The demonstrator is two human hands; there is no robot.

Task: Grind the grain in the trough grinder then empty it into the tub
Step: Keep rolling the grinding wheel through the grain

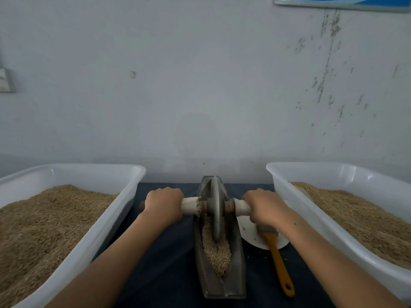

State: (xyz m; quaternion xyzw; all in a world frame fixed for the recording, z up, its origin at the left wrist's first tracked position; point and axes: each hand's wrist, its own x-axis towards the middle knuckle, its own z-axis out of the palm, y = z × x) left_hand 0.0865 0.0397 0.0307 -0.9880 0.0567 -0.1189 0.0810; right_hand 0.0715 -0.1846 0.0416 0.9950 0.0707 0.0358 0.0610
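The trough grinder point(220, 274) lies lengthwise on the dark table point(169, 274), grain point(216, 252) heaped in its near half. Just right of it, a yellow-handled brush point(279, 261) rests across a white plate point(249, 232). Farther along, the wheel point(216, 210) stands upright in the trough; the left hand point(163, 206) and right hand point(263, 207) each grip the axle handle. Grain-filled white tubs point(124, 196) flank the grinder.

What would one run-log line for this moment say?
step: grinding | left hand: grips axle | right hand: grips axle | wheel: in trough grinder | grain: inside
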